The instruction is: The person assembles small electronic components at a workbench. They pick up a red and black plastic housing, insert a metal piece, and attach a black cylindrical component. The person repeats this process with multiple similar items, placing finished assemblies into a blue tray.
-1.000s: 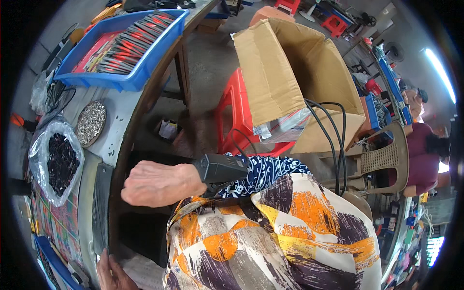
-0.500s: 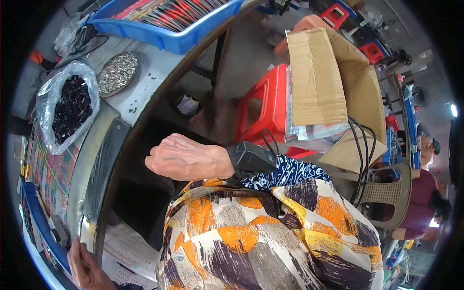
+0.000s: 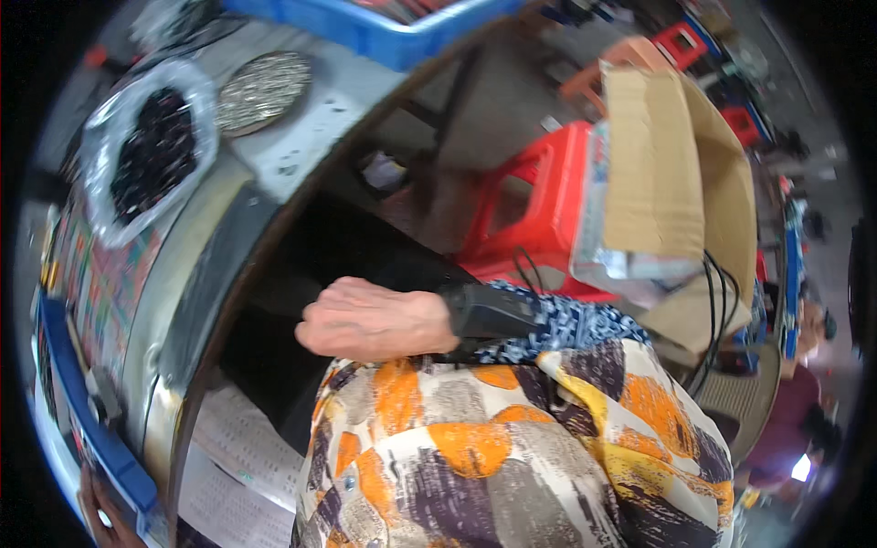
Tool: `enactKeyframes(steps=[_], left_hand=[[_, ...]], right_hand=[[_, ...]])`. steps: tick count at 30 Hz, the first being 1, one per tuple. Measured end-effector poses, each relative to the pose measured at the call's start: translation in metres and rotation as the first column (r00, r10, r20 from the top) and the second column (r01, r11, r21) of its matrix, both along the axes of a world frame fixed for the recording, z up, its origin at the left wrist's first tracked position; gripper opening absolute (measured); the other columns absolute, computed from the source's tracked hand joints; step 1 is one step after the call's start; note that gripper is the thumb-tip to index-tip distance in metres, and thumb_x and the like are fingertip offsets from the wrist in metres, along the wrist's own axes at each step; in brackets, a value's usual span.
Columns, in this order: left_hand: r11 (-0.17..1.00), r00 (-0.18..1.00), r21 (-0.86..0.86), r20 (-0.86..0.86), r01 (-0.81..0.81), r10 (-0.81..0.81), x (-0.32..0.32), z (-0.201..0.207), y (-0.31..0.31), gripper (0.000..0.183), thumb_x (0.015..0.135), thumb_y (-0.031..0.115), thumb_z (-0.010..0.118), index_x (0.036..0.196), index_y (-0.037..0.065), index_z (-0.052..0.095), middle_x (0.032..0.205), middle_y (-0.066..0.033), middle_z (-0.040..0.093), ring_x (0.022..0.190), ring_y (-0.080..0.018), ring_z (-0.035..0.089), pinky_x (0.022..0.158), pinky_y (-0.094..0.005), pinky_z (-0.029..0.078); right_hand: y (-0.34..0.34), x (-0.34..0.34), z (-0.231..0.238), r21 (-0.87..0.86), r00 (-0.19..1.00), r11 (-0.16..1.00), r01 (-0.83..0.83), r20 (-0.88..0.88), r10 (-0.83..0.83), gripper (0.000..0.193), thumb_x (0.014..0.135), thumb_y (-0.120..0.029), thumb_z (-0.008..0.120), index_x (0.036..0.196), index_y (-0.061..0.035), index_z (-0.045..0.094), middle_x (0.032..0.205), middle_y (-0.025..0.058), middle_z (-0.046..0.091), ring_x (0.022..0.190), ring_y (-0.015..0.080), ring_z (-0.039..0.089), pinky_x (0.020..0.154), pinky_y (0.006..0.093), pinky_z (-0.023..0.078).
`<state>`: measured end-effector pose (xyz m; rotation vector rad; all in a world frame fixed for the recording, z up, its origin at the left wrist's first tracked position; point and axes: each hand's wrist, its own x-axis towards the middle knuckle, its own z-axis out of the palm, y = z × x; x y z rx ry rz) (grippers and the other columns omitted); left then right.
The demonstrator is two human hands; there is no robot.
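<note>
My right hand [image 3: 376, 320] is closed in a fist above the dark space beside the bench edge, knuckles up. Its fingertips are hidden, so anything inside cannot be seen. A black device [image 3: 493, 312] is strapped round that wrist. At the lower left rim of the view, my left hand [image 3: 102, 516] is at the near end of a blue tray [image 3: 102, 438], blurred and partly cut off. Whether it holds anything does not show.
On the bench are a clear plastic bag of small dark parts [image 3: 155, 151], a round dish of small silvery pieces [image 3: 265, 89] and a blue crate [image 3: 384, 38]. Printed sheets [image 3: 242, 447] lie below its edge. A red stool [image 3: 539, 201] carries an open cardboard box [image 3: 653, 160].
My left hand has moved from the bench edge down and left to the blue tray. The view has shifted, and my right hand, still closed, appears slightly lower and further right.
</note>
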<state>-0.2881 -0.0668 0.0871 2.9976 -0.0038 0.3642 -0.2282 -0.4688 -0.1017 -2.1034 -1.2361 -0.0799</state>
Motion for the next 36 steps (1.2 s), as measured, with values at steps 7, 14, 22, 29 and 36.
enactKeyframes(steps=[7, 14, 22, 29, 36], left_hand=[[0.964, 0.964, 0.144, 0.18, -0.223, 0.196, -0.051, 0.009, 0.077, 0.02, 0.094, 0.006, 0.057, 0.11, -0.001, 0.066, 0.1, -0.0135, 0.068, 0.092, -0.0174, 0.063, 0.081, -0.0289, 0.048], [0.956, 0.93, 0.073, 0.263, -0.283, 0.256, -0.072, 0.051, 0.109, 0.015, 0.091, 0.008, 0.061, 0.101, -0.001, 0.068, 0.074, -0.0042, 0.061, 0.065, -0.0074, 0.054, 0.059, -0.0233, 0.043], [0.942, 0.904, -0.027, 0.273, -0.336, 0.33, -0.096, 0.038, 0.14, 0.015, 0.09, 0.007, 0.063, 0.101, -0.001, 0.069, 0.068, 0.0019, 0.055, 0.062, -0.0033, 0.046, 0.054, -0.0209, 0.036], [0.957, 0.939, 0.054, 0.217, -0.285, 0.268, -0.095, -0.008, 0.13, 0.016, 0.09, 0.005, 0.063, 0.103, 0.0, 0.07, 0.075, -0.0004, 0.063, 0.066, -0.0032, 0.051, 0.058, -0.0204, 0.042], [0.954, 0.93, 0.002, 0.223, -0.3, 0.292, -0.072, 0.006, 0.145, 0.02, 0.093, 0.013, 0.063, 0.11, 0.007, 0.07, 0.076, 0.0017, 0.06, 0.065, -0.003, 0.049, 0.054, -0.0176, 0.039]], right_hand=[[-0.01, 0.028, 0.047, -0.288, 0.956, 0.956, -0.058, -0.29, -0.03, 0.019, 0.081, -0.017, 0.068, 0.089, -0.0024, 0.06, 0.079, 0.015, 0.062, 0.07, 0.0343, 0.063, 0.06, 0.0424, 0.05], [-0.002, 0.044, 0.105, -0.108, 0.843, 0.989, 0.104, -0.518, -0.145, 0.019, 0.076, -0.003, 0.072, 0.093, 0.0035, 0.065, 0.077, 0.0116, 0.065, 0.062, 0.0148, 0.064, 0.056, 0.0253, 0.05], [0.019, 0.057, 0.101, -0.292, 0.774, 0.904, -0.313, -0.629, 0.065, 0.02, 0.077, -0.013, 0.074, 0.087, 0.003, 0.067, 0.071, 0.0149, 0.066, 0.06, 0.0237, 0.066, 0.056, 0.0294, 0.051], [-0.046, 0.085, -0.046, -0.682, 0.924, 0.723, -0.106, -0.337, -0.182, 0.026, 0.083, -0.022, 0.063, 0.096, 0.0002, 0.068, 0.086, 0.0234, 0.066, 0.082, 0.0364, 0.064, 0.072, 0.0429, 0.05], [-0.205, 0.068, -0.198, -0.871, 0.912, 0.407, 0.275, 0.103, -0.398, 0.021, 0.088, -0.019, 0.053, 0.094, -0.0073, 0.069, 0.096, 0.0181, 0.068, 0.089, 0.0381, 0.064, 0.077, 0.0459, 0.051]])
